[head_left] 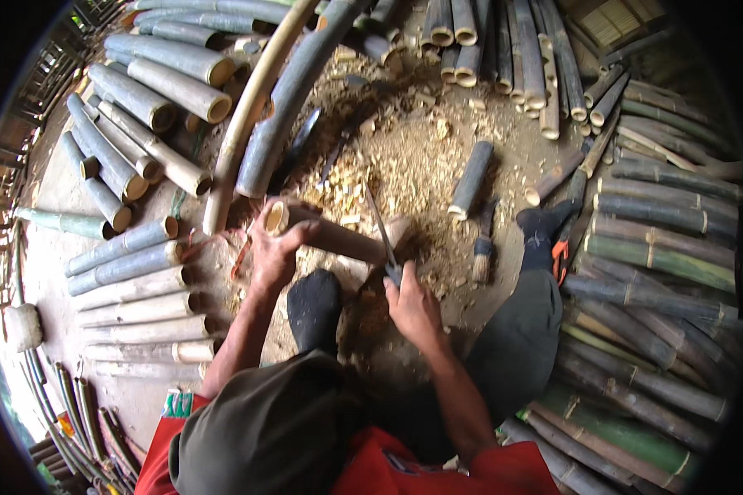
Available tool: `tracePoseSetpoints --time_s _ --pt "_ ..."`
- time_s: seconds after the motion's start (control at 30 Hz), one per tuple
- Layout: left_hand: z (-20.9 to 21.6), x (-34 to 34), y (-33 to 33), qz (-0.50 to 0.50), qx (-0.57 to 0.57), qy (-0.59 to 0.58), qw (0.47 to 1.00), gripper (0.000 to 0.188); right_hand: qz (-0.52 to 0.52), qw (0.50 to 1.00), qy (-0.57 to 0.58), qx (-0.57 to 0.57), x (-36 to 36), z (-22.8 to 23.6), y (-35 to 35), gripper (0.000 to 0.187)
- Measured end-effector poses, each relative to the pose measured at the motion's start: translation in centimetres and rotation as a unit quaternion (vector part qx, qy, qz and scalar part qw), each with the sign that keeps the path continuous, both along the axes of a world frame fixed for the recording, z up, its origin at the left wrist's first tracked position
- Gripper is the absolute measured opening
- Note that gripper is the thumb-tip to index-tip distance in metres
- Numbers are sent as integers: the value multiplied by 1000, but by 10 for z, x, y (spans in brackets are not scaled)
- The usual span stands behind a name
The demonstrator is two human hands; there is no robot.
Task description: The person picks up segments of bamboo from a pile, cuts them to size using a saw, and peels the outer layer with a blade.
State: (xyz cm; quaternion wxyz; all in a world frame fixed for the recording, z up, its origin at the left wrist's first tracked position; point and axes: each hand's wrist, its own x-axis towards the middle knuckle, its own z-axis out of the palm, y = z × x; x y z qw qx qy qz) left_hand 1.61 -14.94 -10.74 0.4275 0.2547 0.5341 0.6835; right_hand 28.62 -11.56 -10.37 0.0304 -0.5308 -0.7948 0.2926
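My left hand (274, 252) is closed round one end of a short brown bamboo tube (345, 240), near its pale open rim. The tube lies roughly crosswise in front of me, and its other end seems to rest by a wooden block (399, 234). In my right hand (415, 308) is the dark handle of a knife (378, 216). Its long narrow blade points away from me and crosses the tube's right end; whether it touches the bamboo I cannot tell. Pale chips and shavings (404, 169) cover the ground beyond the tube.
A short dark tube (473, 180) lies right of the chips. Long bamboo poles (293, 99) slant past my left hand. Cut bamboo pieces (144, 318) lie at left, with stacked bamboo (660, 247) at right. My dark-covered feet (314, 309) flank the work; an orange-handled tool (560, 257) is by the right one.
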Motion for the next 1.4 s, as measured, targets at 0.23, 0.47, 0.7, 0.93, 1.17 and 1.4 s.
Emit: tracePoseSetpoints --time_s 0.23,0.47,0.7,0.93,1.17,1.4 --pt "8 3 -8 36 15 -54 998 39 -30 956 278 92 -20 80 -2 28" --pt "7 -11 -12 -25 -32 29 999 44 -4 999 41 -9 9 11 3 39" --pt "15 -17 -29 -78 -84 110 987 52 -6 995 97 16 -3 39 -1 35" --pt "16 3 -26 76 -38 -85 993 45 -2 999 27 -34 5 36 -2 38" --pt "19 6 -17 57 -57 59 995 42 -2 990 137 34 -6 46 1 33" --pt "25 -2 -25 -14 -37 99 994 42 19 999 5 -34 -5 54 11 35"
